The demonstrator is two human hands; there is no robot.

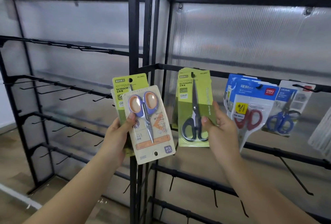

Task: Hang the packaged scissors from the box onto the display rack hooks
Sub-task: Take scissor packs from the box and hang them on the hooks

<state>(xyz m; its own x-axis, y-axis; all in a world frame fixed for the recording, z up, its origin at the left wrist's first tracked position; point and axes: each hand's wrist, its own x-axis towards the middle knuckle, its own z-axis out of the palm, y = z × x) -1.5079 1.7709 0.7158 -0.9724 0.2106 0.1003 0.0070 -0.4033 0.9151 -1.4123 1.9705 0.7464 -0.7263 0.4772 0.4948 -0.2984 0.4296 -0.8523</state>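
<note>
Two bare forearms reached up from the bottom edge toward the rack. At the end of the left one, the left hand (118, 130) gripped a fanned stack of packs, thumb pressed on the front card. That front pack, a beige card with purple-and-orange scissors (149, 125), was held upside down, its hang hole at the bottom. Behind it sat green scissors packs (123, 87), upright, their tops showing above the beige card.

To the right, the right hand (219, 127) pinched the lower right edge of a green pack with black-handled scissors (194, 107), thumb on the front and fingers behind. This pack's top hole sat on a rack hook (193, 75), with more green cards of the same kind just behind it.

Farther right on the same bar hung blue packs with red-handled scissors (250, 109), and beside them a pack with blue-handled scissors (284, 114), each on its own hook.

Beyond the hands stood the black display rack (133, 44) with its bars of bare hooks (77, 95) on the left section, backed by translucent ribbed panels (241, 35). Wooden flooring (16, 152) showed at the lower left.
</note>
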